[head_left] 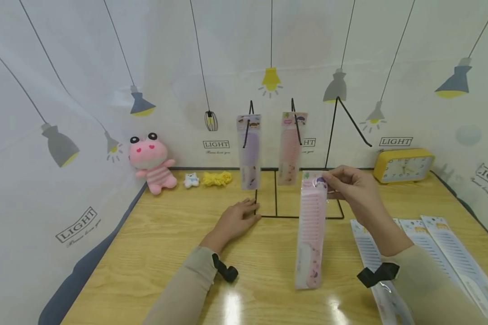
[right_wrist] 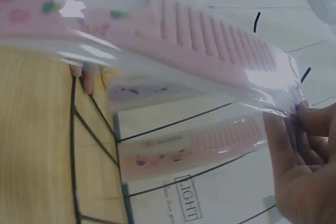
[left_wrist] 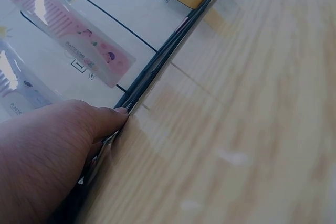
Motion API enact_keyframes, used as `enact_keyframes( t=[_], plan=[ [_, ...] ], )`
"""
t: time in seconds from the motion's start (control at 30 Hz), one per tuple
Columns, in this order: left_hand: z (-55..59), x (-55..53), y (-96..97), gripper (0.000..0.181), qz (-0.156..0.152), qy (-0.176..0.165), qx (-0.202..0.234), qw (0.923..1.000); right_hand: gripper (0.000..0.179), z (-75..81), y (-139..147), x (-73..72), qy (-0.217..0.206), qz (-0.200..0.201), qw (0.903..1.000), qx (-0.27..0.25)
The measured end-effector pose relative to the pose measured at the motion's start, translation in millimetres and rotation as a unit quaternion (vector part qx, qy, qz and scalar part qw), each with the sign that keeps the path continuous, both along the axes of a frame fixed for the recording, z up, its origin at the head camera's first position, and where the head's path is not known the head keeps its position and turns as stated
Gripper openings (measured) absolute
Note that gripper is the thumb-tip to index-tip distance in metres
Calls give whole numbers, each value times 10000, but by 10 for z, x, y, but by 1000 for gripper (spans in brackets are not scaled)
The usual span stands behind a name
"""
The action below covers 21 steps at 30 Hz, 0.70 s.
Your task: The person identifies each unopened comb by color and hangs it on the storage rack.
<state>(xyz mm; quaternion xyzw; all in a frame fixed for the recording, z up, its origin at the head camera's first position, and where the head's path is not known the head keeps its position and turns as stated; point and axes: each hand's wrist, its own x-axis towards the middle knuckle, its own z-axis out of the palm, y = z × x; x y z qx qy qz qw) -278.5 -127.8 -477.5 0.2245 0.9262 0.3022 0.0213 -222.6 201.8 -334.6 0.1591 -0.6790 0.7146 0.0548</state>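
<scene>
My right hand (head_left: pixel 351 185) pinches the top corner of a clear package holding a pink comb (head_left: pixel 312 230), which hangs down in front of the black wire rack (head_left: pixel 276 194). In the right wrist view, this packaged comb stretches across the top, with the thumb and fingers at its right end. My left hand (head_left: pixel 237 219) rests on the left front corner of the rack's base, fingers fairly straight. A packaged purple comb (head_left: pixel 250 158) hangs from the rack's left hook, and another packaged pink comb (head_left: pixel 289 153) from the middle one. The right hook (head_left: pixel 354 122) carries nothing.
Several packaged blue combs (head_left: pixel 451 253) lie at the right, partly under the right forearm. A yellow clock (head_left: pixel 404 165) stands at the back right. Along the back left are a pink plush toy (head_left: pixel 152 164), a small white bear figure (head_left: pixel 191 180) and a yellow bundle (head_left: pixel 217 178).
</scene>
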Motion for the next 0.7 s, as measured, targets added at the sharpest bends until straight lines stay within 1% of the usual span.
enact_keyframes(
  t=[0.07,0.17,0.3,0.43,0.53,0.7],
  plan=[
    [-2,-5,1,55,1,17,-20,10000,19,51,-69,-20,360,-20,9993,-59],
    [-8,-11,4,55,1,20,-53,10000,21,141,-170,-47,877,-220,9959,8],
    [-11,-10,1,55,2,-37,-49,10000,22,251,-293,-91,1382,-473,9892,102],
    [-26,-13,2,55,9,-90,-44,9999,22,301,-371,-146,1787,-706,9811,237],
    [-36,-13,3,55,3,-102,-50,9999,22,308,-404,-176,1916,-967,9757,433],
    [-33,-16,-5,55,4,-53,5,10000,25,321,-439,-219,1904,-1197,9730,526]
  ],
)
